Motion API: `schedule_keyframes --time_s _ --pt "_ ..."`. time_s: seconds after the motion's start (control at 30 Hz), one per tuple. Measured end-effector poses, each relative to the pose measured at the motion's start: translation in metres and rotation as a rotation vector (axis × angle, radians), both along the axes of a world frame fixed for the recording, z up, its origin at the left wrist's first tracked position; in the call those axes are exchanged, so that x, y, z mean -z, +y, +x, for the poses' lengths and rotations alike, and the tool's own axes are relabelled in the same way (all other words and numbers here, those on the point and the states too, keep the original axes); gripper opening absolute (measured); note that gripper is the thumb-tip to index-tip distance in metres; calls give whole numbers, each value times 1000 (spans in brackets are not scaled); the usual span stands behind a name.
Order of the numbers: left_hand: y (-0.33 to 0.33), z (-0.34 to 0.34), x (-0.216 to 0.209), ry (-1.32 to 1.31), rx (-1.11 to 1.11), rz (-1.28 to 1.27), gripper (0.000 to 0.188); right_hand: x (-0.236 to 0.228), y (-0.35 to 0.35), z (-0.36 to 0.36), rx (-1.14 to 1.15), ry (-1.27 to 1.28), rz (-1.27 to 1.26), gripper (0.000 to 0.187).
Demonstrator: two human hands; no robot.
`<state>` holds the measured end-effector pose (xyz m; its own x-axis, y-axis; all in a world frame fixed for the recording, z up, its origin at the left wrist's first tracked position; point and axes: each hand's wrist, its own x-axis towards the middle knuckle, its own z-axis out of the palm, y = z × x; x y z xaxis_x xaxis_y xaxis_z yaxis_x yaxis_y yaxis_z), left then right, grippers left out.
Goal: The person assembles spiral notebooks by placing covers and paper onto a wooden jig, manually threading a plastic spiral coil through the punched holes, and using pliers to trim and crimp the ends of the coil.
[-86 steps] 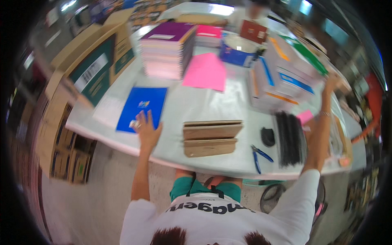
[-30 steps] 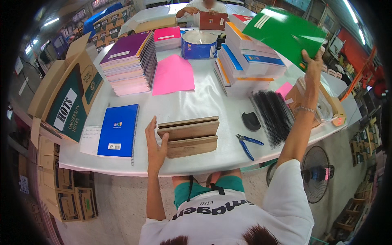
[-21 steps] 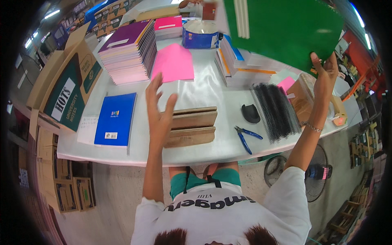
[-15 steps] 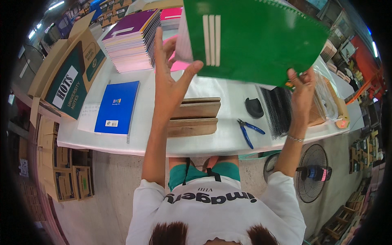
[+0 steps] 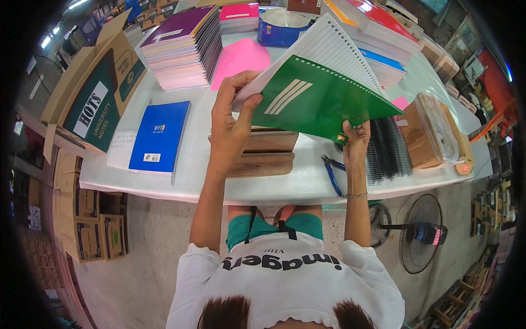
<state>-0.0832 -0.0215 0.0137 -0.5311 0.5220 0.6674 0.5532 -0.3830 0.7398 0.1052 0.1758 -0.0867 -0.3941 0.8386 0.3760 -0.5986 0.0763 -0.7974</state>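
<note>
Above the table I hold an unbound notebook point(image 5: 307, 101) with a green cover and white ruled pages, punched with holes along its upper edge. My left hand point(image 5: 233, 118) grips its left end between thumb and fingers. At the lower right edge, my right hand point(image 5: 356, 140) pinches the cover and pages. Below it lies a wooden block point(image 5: 263, 163) with a groove, partly hidden. Blue-handled cutting pliers point(image 5: 332, 174) rest near my right hand. Beside them is a bundle of black spiral coils point(image 5: 388, 156). A blue spiral notebook point(image 5: 160, 134) lies flat at the left.
A tall stack of spiral notebooks point(image 5: 181, 52) stands back left, near a pink sheet point(image 5: 241, 57) and a blue round container point(image 5: 282, 27). More stacks point(image 5: 381, 33) sit back right. An open carton point(image 5: 98, 98) borders the left edge; a cardboard box point(image 5: 430, 131) the right. A fan point(image 5: 422, 233) stands below.
The green notebook has come down and toward me, tilting so its ruled pages and holes show. My right hand has moved left with it, and my left hand has closed on its left end.
</note>
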Motion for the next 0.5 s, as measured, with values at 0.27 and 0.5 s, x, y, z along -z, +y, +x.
schedule_keyframes --time_s 0.27,0.5 --pt "2 -3 -1 -50 23 0 35 1 14 -5 -70 -21 -39 49" --pt "-1 8 -8 -12 61 -50 30 11 7 3 -19 28 -66 51"
